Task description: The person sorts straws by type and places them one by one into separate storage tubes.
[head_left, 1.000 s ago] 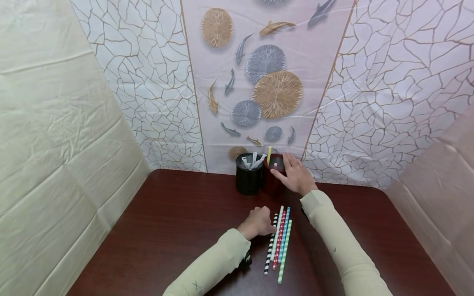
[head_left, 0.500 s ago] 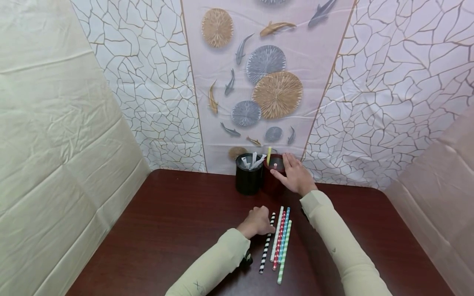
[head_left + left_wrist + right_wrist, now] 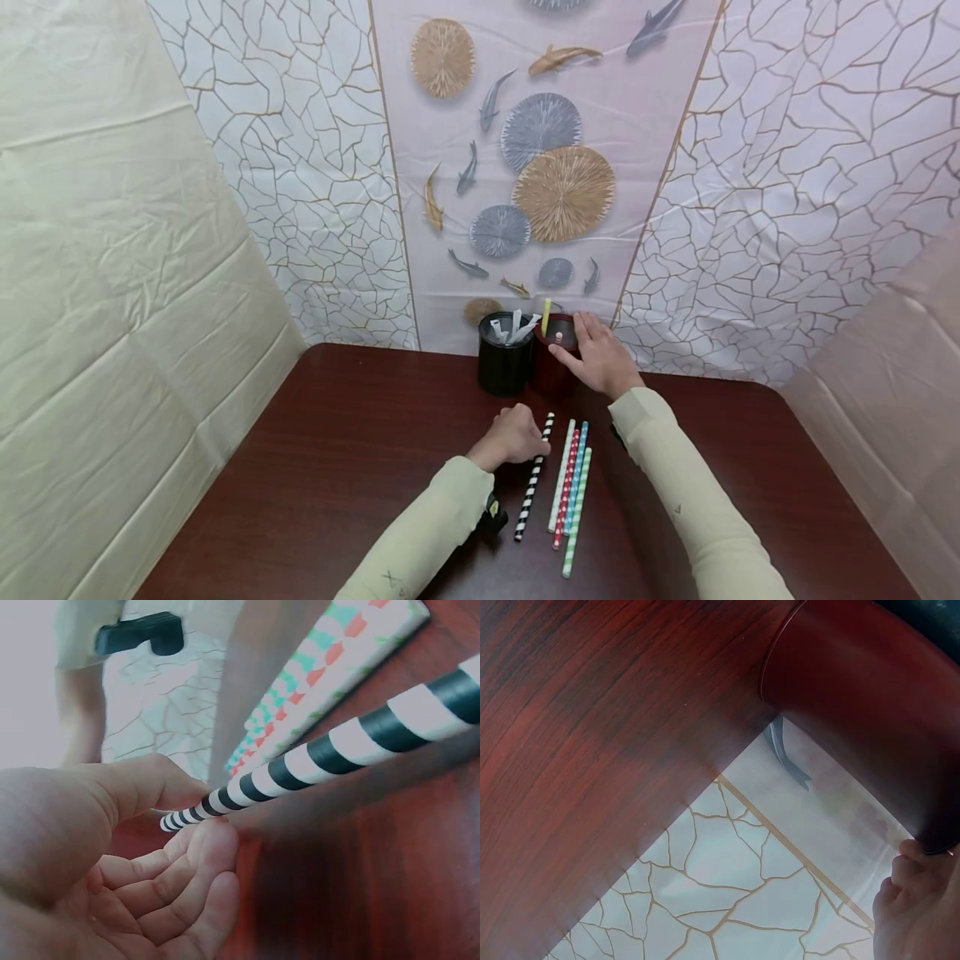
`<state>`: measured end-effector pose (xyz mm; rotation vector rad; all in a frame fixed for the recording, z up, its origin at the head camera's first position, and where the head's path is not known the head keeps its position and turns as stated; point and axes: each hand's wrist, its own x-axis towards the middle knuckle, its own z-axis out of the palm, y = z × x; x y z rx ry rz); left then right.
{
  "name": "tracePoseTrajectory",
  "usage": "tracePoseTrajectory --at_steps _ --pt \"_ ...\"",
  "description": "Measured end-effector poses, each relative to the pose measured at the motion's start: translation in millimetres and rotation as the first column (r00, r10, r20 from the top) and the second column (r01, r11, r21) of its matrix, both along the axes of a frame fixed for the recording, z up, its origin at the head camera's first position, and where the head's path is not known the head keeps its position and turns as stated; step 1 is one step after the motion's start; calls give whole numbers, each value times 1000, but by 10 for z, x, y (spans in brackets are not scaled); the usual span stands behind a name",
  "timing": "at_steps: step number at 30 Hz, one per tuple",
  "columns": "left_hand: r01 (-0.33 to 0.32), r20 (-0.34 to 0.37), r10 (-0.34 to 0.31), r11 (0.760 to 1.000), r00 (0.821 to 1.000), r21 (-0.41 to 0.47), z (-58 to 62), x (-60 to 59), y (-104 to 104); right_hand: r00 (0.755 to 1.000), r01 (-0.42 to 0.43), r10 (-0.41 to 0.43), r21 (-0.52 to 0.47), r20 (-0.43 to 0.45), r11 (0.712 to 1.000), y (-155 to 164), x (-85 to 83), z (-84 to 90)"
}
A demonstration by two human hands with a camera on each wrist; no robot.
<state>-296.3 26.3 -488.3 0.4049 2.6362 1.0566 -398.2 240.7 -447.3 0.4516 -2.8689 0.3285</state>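
Note:
Between thumb and fingertips, my left hand (image 3: 512, 437) pinches a black-and-white striped paper straw (image 3: 528, 496). In the left wrist view the striped straw (image 3: 330, 759) runs slantwise out of the pinch, its far end beyond the fingertips. To its right lie several patterned paper straws (image 3: 573, 492), in white, red, blue and green. At the back, my right hand (image 3: 603, 358) rests on the rim of a dark red cup (image 3: 553, 375), fingers extended and thumb spread. A yellow straw (image 3: 546, 317) and a red-and-white one (image 3: 558, 337) stand inside that cup.
Touching or nearly touching the red cup on its left is a black cup (image 3: 504, 367) holding several white paper-wrapped sticks (image 3: 517, 329). Both stand near the back edge of the dark wooden table (image 3: 337, 467), against a patterned cloth wall (image 3: 337, 183).
The left hand has drawn the black-and-white straw leftward, apart from the other straws, then slightly toward the cups. The right hand and both cups have stayed in place.

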Motion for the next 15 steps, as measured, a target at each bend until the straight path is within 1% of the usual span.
tracePoseTrajectory --at_steps 3,5,8,11,13,15 --pt "-1 -19 2 999 1000 44 50 -30 -59 1000 3 -3 6 0 1000 -2 -6 -7" --pt "-15 -37 17 998 999 60 91 -47 -96 1000 4 -4 10 0 1000 -2 -12 -11" --pt "-33 -82 40 995 996 89 155 -73 -148 1000 6 -6 11 2 1000 -4 -17 -8" --pt "-47 -126 64 990 990 134 220 -96 -195 1000 11 -11 16 6 1000 -7 -18 -9" --pt "-48 -151 74 984 986 170 275 -101 -221 1000 15 -15 19 8 1000 -7 -16 -10" --pt "-40 -191 75 982 979 185 338 -109 -243 1000 17 -18 22 8 1000 -8 -13 -11"
